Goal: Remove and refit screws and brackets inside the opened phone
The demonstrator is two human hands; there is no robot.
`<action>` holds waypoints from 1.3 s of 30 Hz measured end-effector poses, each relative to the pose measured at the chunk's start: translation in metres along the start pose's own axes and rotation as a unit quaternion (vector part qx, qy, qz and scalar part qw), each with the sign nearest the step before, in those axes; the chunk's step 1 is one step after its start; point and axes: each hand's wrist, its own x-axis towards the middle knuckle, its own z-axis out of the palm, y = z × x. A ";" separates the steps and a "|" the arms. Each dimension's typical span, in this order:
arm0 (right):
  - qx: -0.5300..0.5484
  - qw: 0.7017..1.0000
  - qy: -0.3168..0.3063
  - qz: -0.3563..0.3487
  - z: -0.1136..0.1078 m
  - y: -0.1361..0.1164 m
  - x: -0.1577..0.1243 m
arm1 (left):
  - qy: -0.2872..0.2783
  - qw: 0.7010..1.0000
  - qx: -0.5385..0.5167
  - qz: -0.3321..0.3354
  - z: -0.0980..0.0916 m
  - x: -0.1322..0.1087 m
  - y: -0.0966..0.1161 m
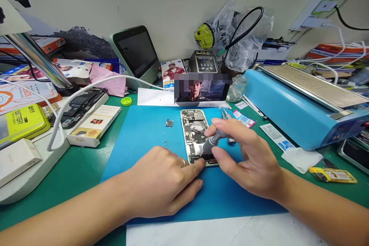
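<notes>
An opened smartphone (191,138) lies on the blue mat (138,134), its inner parts and a round coil facing up. My right hand (248,153) holds a small grey screwdriver (210,144) between thumb and fingers, tilted over the phone's lower half. Its tip is hidden or too small to make out. My left hand (170,180) lies at the phone's bottom end, index finger stretched onto the lower edge and the other fingers partly folded below. Left of the phone are a small dark component (169,123) and a tiny metal piece (165,142).
A propped phone (201,91) playing a video stands behind the mat. To the right are a blue machine (288,103), a white tissue (302,159) and a yellow packet (333,175). On the left, a white cable (86,87) arches over a box (95,126) and a lamp base.
</notes>
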 end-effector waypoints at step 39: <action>0.031 0.998 -0.011 0.044 0.002 0.001 -0.005 | 0.011 1.000 0.014 0.006 -0.002 0.000 -0.001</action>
